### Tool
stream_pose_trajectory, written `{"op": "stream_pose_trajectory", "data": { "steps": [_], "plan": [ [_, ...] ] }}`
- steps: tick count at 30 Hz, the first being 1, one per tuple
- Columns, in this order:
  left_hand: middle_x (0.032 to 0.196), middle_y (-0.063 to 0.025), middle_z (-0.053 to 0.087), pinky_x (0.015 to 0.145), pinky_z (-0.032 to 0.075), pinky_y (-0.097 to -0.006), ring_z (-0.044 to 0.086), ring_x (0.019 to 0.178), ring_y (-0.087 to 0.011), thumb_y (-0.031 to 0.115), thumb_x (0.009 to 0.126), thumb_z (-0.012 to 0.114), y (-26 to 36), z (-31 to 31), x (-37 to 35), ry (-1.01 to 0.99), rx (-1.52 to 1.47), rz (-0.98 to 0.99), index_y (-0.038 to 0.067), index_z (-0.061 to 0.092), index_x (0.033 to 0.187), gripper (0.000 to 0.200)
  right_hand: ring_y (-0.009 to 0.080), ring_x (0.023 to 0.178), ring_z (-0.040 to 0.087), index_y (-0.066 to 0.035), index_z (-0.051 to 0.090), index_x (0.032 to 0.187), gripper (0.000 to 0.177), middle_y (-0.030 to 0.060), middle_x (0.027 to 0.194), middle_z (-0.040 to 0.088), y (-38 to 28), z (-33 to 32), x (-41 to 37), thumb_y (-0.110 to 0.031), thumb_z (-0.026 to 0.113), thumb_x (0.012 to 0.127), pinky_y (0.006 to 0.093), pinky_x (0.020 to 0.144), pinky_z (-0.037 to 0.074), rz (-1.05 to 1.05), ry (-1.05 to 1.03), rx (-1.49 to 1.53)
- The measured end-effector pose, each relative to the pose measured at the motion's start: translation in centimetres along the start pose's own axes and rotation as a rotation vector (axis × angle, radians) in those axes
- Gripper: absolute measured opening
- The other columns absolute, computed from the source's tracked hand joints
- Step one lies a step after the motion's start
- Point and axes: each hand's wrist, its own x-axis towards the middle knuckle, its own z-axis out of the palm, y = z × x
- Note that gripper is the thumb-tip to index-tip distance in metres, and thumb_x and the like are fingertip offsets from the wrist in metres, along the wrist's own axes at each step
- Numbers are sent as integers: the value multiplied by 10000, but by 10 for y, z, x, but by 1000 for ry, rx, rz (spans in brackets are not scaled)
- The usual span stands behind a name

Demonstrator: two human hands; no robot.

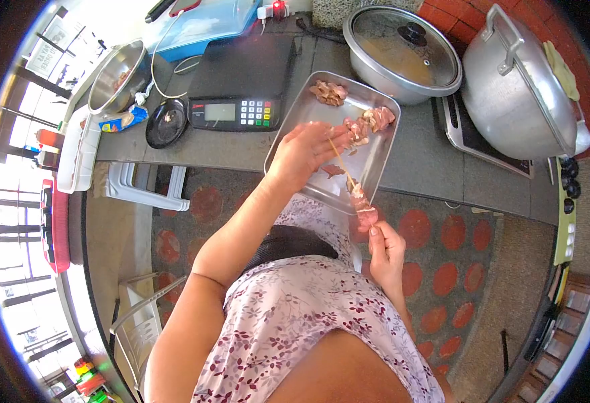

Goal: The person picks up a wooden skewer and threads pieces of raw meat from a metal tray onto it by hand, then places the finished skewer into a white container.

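Our left hand (306, 151) hangs over the tray (297, 109), whether gripping we cannot tell; the stick (339, 158) slants near those fingers, carrying meat (362, 205) that our right hand (387, 251) pinches at the bottom. If that pinch slackens, the meat might slip off.

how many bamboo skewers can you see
1: the bamboo skewer between the left hand and right hand, with meat on its lower part. Others may be hidden among the meat pieces in the metal tray.

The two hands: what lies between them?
In the head view, a meat-threaded skewer stretches between the left hand and right hand, partly over the metal tray.
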Motion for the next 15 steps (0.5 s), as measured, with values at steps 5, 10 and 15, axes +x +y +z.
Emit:
{"op": "stream_pose_trajectory", "data": {
  "steps": [5, 10, 15],
  "plan": [
    [1227, -212, 539, 971, 470, -419, 550, 1136, -317, 168, 981, 410, -1, 1, 0, -5, -37, -10, -41, 474, 1164, 285, 25, 493, 274, 6, 622, 830, 260, -67, 542, 340, -2, 0, 0, -152, 460, 957, 226, 445, 202, -8, 16, -10],
    [1220, -216, 539, 987, 456, -424, 544, 1144, -320, 189, 978, 423, -7, 2, -1, -24, 42, 63, -54, 445, 1208, 336, 59, 537, 369, -6, 614, 860, 189, -3, 590, 459, -3, -5, -2, -92, 467, 940, 257, 487, 306, 70, -42, -37],
    [1202, -234, 542, 972, 472, -413, 549, 1138, -316, 175, 985, 412, -3, 7, -2, -16, -32, 29, -60, 462, 1173, 305, 59, 509, 362, -6, 610, 855, 190, -9, 565, 440, 0, -5, -2, -99, 469, 942, 258, 466, 298, 40, -37, -40]
  ]
}}
